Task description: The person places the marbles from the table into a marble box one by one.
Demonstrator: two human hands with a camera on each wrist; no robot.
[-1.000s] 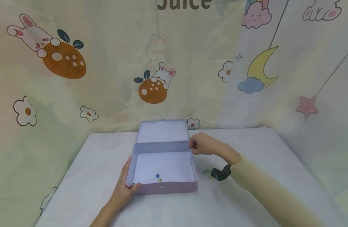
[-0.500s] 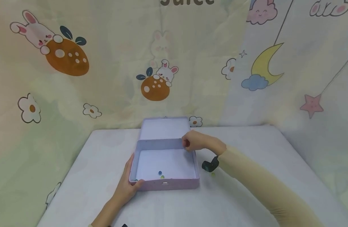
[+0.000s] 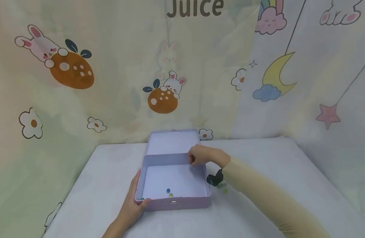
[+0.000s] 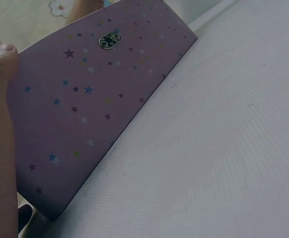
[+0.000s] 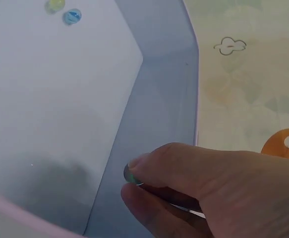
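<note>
wall: cartoon-print backdrop [image 3: 111, 82] | furniture: white table [image 3: 260, 158] | light: soft, even

Beige sleeve [image 3: 268, 201], black wrist camera [image 3: 214, 179]

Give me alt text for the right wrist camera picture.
A right hand pinches a small glass marble between its fingertips over the far corner of an open tin box. Two more marbles, one blue and one yellow-green, lie on the box's white floor.

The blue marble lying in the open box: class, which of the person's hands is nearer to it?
Left. The left hand grips the box's front left corner, close to the blue marble; the right hand hovers over the far right corner, pinching another marble.
</note>
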